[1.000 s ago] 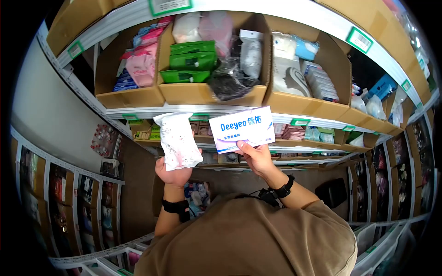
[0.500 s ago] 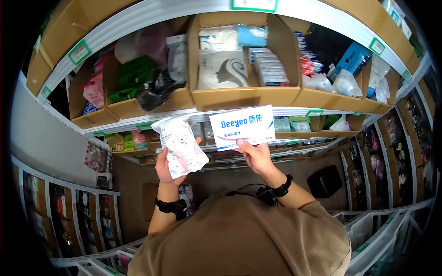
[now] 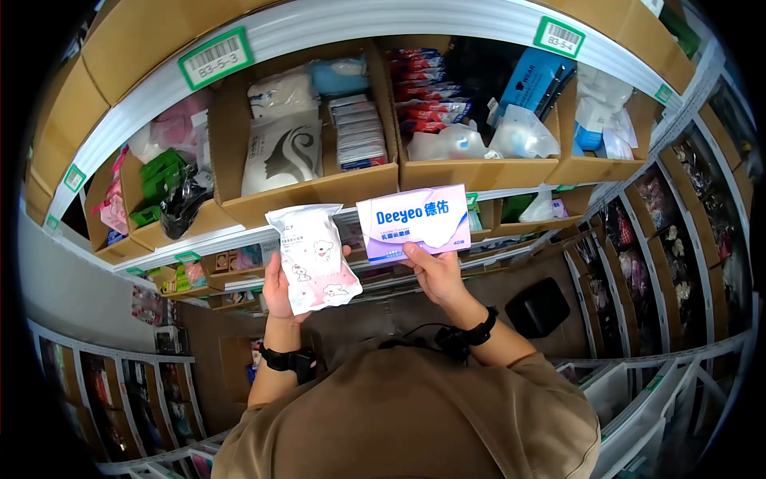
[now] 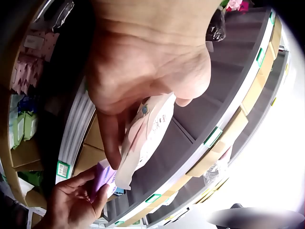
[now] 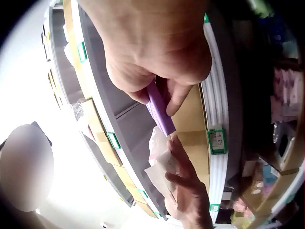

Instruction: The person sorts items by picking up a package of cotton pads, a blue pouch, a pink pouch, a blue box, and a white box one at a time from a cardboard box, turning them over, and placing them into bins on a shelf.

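Note:
In the head view, the left hand (image 3: 279, 289) grips a white soft pack (image 3: 317, 259) with pink and small animal drawings, fingers behind it and thumb at its left edge. Beside it the right hand (image 3: 437, 275) pinches the lower edge of a white and purple "Deeyeo" pack (image 3: 415, 223), thumb on its front. The two packs are held upright side by side with a narrow gap. In the left wrist view the left hand (image 4: 147, 67) holds the soft pack (image 4: 147, 133); in the right wrist view the right hand (image 5: 157, 57) pinches the purple pack (image 5: 161, 109) along its sides.
Behind the packs, shelf bins hold a grey-white bag (image 3: 283, 152), stacked small packs (image 3: 359, 132), red and blue packets (image 3: 431, 100) and a blue bag (image 3: 533, 80). Labels such as B3-5-3 (image 3: 215, 57) line the rail. Below are a black bin (image 3: 538, 307) and a cardboard box (image 3: 237, 363) on the floor.
The shelves have shifted leftward in the head view, bringing the red packets and blue bag nearer the middle. Both hands still hold their packs; the soft pack is turned more face-on.

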`<state>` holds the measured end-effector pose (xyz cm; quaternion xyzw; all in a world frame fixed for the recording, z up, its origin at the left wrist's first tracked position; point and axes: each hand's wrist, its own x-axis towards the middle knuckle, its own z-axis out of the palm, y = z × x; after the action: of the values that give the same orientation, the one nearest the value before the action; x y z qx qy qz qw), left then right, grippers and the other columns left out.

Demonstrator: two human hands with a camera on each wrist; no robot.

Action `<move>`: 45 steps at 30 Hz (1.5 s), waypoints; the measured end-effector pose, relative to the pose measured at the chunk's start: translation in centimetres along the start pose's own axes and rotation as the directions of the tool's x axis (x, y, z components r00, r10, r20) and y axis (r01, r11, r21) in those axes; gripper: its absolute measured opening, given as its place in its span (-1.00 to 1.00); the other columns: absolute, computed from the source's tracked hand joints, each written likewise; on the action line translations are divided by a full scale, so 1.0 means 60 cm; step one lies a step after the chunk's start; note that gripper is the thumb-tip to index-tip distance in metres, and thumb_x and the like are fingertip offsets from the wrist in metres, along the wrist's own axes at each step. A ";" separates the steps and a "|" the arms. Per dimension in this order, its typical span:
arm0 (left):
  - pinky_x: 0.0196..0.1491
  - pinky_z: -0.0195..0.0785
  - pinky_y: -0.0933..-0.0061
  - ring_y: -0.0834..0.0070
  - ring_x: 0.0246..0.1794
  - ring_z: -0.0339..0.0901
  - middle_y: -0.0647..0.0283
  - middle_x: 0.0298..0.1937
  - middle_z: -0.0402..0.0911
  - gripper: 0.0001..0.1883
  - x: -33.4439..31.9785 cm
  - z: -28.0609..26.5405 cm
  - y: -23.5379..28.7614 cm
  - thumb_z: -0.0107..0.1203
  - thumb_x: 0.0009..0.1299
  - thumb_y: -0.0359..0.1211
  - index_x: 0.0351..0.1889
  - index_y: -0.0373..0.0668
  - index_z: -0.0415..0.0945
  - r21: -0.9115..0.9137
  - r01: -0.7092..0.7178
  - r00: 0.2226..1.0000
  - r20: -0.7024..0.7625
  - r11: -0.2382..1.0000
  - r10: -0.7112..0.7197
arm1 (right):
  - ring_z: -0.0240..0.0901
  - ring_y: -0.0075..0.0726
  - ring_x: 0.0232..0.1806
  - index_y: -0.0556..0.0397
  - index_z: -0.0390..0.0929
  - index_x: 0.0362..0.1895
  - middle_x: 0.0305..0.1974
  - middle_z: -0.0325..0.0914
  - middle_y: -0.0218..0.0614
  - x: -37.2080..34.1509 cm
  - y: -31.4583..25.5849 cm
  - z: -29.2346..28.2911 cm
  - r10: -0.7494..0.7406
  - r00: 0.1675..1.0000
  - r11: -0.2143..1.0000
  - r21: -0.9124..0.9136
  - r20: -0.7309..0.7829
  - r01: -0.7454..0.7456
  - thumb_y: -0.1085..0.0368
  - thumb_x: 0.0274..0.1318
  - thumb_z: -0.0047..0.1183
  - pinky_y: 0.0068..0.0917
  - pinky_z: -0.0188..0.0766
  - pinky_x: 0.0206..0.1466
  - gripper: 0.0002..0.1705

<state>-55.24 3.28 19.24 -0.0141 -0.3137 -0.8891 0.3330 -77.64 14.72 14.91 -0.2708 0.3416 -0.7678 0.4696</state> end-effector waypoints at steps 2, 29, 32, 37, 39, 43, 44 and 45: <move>0.28 0.26 -0.17 -0.20 0.38 0.20 -0.12 0.42 0.20 -0.22 0.012 0.002 -0.005 -0.33 0.50 0.08 0.49 -0.30 -0.08 0.012 0.016 1.000 0.020 1.000 -0.016 | 0.51 -0.20 0.10 0.15 0.29 0.21 0.09 0.49 -0.15 0.003 -0.011 -0.005 -0.015 1.000 1.000 -0.012 -0.020 0.015 0.50 0.23 0.04 -0.25 0.54 0.14 -0.54; 0.20 0.38 -0.06 -0.13 0.24 0.39 -0.21 0.35 0.27 -0.19 0.193 0.109 -0.236 -0.07 0.39 -0.03 0.45 -0.36 -0.03 0.231 0.041 0.995 0.082 0.972 -0.062 | 0.39 -0.35 0.17 0.09 0.22 0.31 0.14 0.44 -0.30 -0.011 -0.218 -0.234 -0.331 0.943 0.922 -0.201 0.037 0.332 0.56 0.15 0.07 -0.38 0.33 0.24 -0.38; 0.13 0.45 0.01 -0.07 0.17 0.47 -0.22 0.32 0.30 -0.17 0.244 0.168 -0.298 0.06 0.35 -0.09 0.44 -0.37 -0.03 0.409 0.050 0.974 0.182 0.911 -0.135 | 0.38 -0.34 0.19 0.10 0.21 0.32 0.16 0.43 -0.29 -0.033 -0.280 -0.315 -0.363 0.932 0.910 -0.211 0.016 0.358 0.58 0.15 0.06 -0.37 0.30 0.27 -0.36; 0.12 0.43 0.14 0.08 0.13 0.50 -0.14 0.27 0.37 -0.16 0.312 0.229 -0.396 0.16 0.29 -0.17 0.41 -0.39 0.01 0.505 0.064 0.986 0.100 0.861 -0.132 | 0.41 -0.44 0.11 0.14 0.35 0.22 0.10 0.48 -0.33 -0.062 -0.359 -0.411 -0.424 0.898 0.902 -0.144 -0.116 0.407 0.49 0.13 0.16 -0.44 0.34 0.20 -0.46; 0.23 0.30 0.31 0.27 0.17 0.46 0.01 0.23 0.42 -0.16 0.338 0.261 -0.430 0.22 0.25 -0.21 0.40 -0.36 0.06 0.585 0.024 0.994 0.071 0.810 -0.081 | 0.41 -0.44 0.11 0.14 0.34 0.23 0.10 0.48 -0.34 -0.071 -0.383 -0.454 -0.403 0.905 0.913 -0.133 -0.140 0.386 0.52 0.13 0.15 -0.44 0.33 0.20 -0.45; 0.25 0.27 0.33 0.35 0.20 0.43 0.08 0.20 0.46 -0.21 0.430 0.351 -0.493 0.27 0.21 -0.33 0.37 -0.32 0.12 0.642 -0.154 0.984 0.170 0.751 0.057 | 0.42 -0.42 0.10 0.14 0.34 0.22 0.09 0.47 -0.32 -0.092 -0.428 -0.522 -0.410 0.893 0.911 -0.135 -0.186 0.390 0.54 0.13 0.12 -0.44 0.33 0.21 -0.46; 0.22 0.29 0.35 0.36 0.16 0.45 0.09 0.17 0.48 -0.26 0.458 0.377 -0.503 0.26 0.21 -0.39 0.34 -0.31 0.15 0.641 -0.207 0.976 0.192 0.739 0.108 | 0.40 -0.34 0.16 0.11 0.27 0.28 0.14 0.43 -0.28 -0.095 -0.435 -0.542 -0.426 0.886 0.901 -0.172 -0.185 0.398 0.58 0.15 0.05 -0.35 0.33 0.24 -0.42; 0.20 0.32 0.36 0.38 0.13 0.48 0.11 0.14 0.50 -0.31 0.487 0.401 -0.511 0.24 0.22 -0.46 0.31 -0.30 0.19 0.639 -0.259 0.964 0.213 0.724 0.157 | 0.38 -0.25 0.22 0.08 0.19 0.33 0.19 0.38 -0.23 -0.099 -0.442 -0.559 -0.441 0.878 0.891 -0.208 -0.183 0.404 0.62 0.17 -0.01 -0.26 0.34 0.27 -0.37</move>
<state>-100.81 17.72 28.61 0.0056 -0.6276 -0.6736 0.3903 -114.09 37.80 14.22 -0.2876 0.3870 -0.8468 0.2244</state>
